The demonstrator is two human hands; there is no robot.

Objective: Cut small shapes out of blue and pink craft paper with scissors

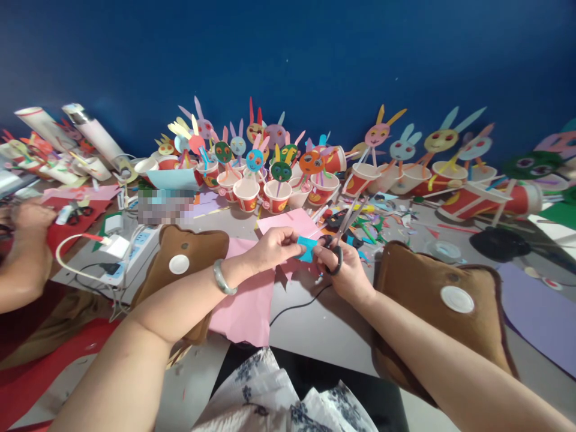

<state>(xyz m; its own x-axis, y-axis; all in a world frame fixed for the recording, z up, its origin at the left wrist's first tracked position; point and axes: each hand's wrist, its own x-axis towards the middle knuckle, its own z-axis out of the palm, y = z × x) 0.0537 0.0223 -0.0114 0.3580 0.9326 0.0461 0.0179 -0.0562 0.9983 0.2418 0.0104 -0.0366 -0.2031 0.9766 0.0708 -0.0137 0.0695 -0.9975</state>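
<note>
Over the middle of the bench [292,318], both hands meet at a small piece of blue paper [306,249], and it's held from two sides! The left hand [276,247] pinches its left edge between thumb and fingers, a bangle [220,277] circling that wrist. Across on the right, the right hand [348,273] does double duty: its thumb and fingertips close on the paper's right edge while the scissors [350,217] hang on its fingers, blades pointing to the far side, clear of the paper.

Just beyond, colourful paper scraps [382,223] litter the surface. Below the left wrist lies a large pink sheet [252,294], with one brown cushion [198,243] to its left and another brown cushion [418,312] near the right forearm. Purple paper [540,312] sits at the far right edge, and a white power strip [135,258] over on the left. And what a crowd along the far side: red-and-white cups [246,195] carrying bright rabbit-eared paper figures [255,160]! Far left, another person's hand [33,215] rests near red paper [74,222].
</note>
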